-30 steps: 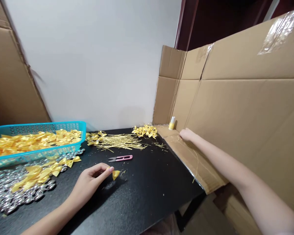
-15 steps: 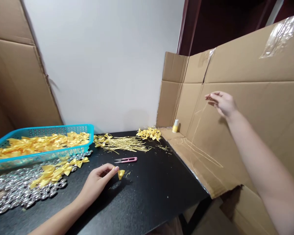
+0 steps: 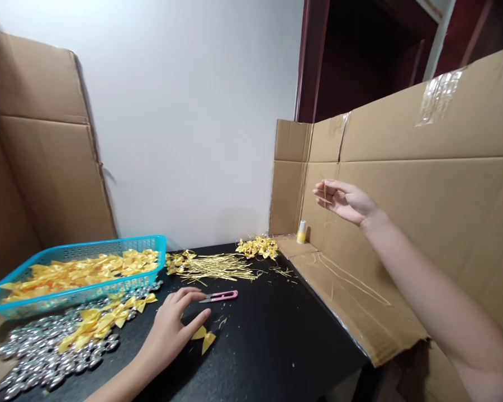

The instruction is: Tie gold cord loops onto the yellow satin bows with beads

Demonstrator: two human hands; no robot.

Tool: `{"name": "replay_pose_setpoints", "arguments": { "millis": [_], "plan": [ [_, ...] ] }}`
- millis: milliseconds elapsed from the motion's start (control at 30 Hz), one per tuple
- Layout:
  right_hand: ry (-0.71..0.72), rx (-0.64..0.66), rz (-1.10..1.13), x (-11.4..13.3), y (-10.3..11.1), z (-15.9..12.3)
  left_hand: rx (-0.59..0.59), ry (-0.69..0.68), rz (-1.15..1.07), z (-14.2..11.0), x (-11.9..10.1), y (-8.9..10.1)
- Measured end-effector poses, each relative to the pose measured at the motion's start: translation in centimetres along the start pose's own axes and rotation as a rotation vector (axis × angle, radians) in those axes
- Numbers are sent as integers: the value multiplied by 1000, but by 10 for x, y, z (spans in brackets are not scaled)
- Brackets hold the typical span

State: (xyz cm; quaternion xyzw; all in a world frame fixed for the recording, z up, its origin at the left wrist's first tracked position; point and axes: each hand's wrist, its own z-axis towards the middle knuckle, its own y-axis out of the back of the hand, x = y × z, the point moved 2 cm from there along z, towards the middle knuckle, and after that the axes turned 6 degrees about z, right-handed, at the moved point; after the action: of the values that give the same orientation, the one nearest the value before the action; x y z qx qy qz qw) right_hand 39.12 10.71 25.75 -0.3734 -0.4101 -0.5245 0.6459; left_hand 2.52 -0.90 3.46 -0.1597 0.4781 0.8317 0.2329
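My left hand (image 3: 178, 322) is over the black table with thumb and fingers apart. Its fingertips are by the blades of pink-handled thread snips (image 3: 224, 296); whether they touch is unclear. Just below the thumb, a yellow ribbon bow (image 3: 208, 340) lies on the table, partly covered by the hand. Raised in front of the cardboard wall, my right hand (image 3: 346, 200) pinches a thin yellow thread (image 3: 325, 195), which hangs past its fingers.
A blue basket (image 3: 67, 244) of yellow bows stands at the left, with silver beads (image 3: 62, 349) and more bows before it. Gold strips (image 3: 220, 267) and a beaded bow pile (image 3: 257, 247) lie at the back. A thread spool (image 3: 301, 231) stands by the cardboard wall (image 3: 406, 184).
My left hand has let go of the bow and opened toward the snips. My right hand has shifted left and somewhat lower in view with the thread. The camera view has also shifted.
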Motion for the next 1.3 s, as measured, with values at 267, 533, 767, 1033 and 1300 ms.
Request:
{"name": "replay_pose_setpoints", "arguments": {
  "millis": [267,533,767,1033,1300],
  "plan": [
    [-182,126,440,-5,-76,-17,59,-155,-395,80,-122,26],
    [-137,183,487,-23,-112,-5,-18,-42,-958,131,-179,3],
    [-123,121,493,-29,-113,4,-175,54,-1014,128,-161,-9],
    [-126,80,492,-31,-112,8,-127,72,-973,124,-164,-21],
    [-124,59,511,-39,-116,13,-111,-20,-922,138,-169,-36]
  ]
}}
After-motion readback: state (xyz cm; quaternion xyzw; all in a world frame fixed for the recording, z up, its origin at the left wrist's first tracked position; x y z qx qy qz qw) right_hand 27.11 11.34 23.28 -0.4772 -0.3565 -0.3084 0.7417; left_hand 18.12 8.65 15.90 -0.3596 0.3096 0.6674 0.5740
